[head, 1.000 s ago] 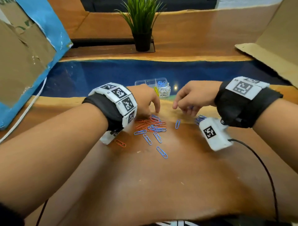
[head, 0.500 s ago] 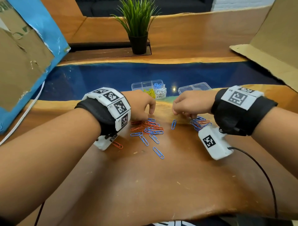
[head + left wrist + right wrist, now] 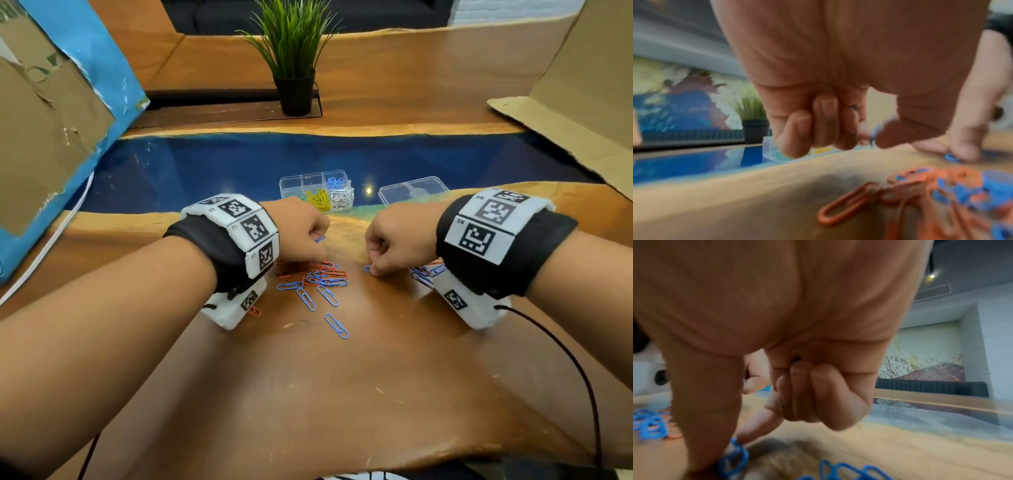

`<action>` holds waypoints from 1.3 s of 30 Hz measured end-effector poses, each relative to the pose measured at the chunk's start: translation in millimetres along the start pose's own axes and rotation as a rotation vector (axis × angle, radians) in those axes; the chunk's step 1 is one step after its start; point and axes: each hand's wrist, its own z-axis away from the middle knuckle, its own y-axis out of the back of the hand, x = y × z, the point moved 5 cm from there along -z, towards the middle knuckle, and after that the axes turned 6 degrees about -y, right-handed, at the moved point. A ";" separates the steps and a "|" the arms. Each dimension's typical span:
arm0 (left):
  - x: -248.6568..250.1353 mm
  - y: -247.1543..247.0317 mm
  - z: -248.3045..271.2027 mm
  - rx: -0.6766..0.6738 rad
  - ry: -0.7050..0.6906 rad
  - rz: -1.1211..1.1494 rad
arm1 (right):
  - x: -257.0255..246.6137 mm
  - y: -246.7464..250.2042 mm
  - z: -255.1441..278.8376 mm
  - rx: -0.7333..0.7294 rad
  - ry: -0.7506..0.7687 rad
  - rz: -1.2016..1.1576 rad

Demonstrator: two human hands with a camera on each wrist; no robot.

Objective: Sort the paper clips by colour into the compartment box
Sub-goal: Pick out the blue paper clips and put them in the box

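Observation:
A heap of orange and blue paper clips lies on the wooden table between my hands, with loose blue ones nearer me. My left hand is curled above the heap and pinches a blue clip between thumb and forefinger. My right hand is curled too, its thumb and forefinger pinching a blue clip that lies on the table. More blue clips lie under the right wrist. The clear compartment box stands behind, holding yellow, white and blue clips.
A clear lid lies to the right of the box. A potted plant stands at the back. Cardboard leans at the right, a blue-edged board at the left. A black cable trails from my right wrist.
Both hands have curled tighter; the left has lifted a blue clip off the heap, and the right has come down on the single blue clip between the two piles.

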 end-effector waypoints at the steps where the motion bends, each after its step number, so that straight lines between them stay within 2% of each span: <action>1: -0.9 2.4 -0.2 0.018 0.017 0.061 | 0.2 -1.2 -0.9 -0.009 -0.003 -0.002; 9: -11.6 22.7 -8.6 0.230 0.135 0.301 | -9.6 0.2 -11.8 0.005 -0.030 -0.028; 14: -29.7 30.3 -15.5 0.274 0.220 0.514 | -8.4 16.1 -17.8 -0.032 -0.087 0.017; 17: -37.5 39.1 -23.5 0.283 0.243 0.570 | -8.6 38.0 -29.2 0.022 -0.079 -0.036; 21: -46.1 49.6 -37.5 0.306 0.277 0.527 | -7.4 69.6 -49.6 0.191 -0.127 -0.188; 24: -44.4 54.1 -43.0 0.274 0.267 0.433 | -10.4 84.1 -65.2 0.278 -0.153 -0.279; 29: -39.7 63.1 -48.2 0.314 0.229 0.301 | -14.0 95.4 -89.4 0.319 -0.199 -0.384; 39: -48.4 59.1 -39.1 0.393 0.209 0.376 | -23.0 102.1 -90.5 0.432 -0.184 -0.395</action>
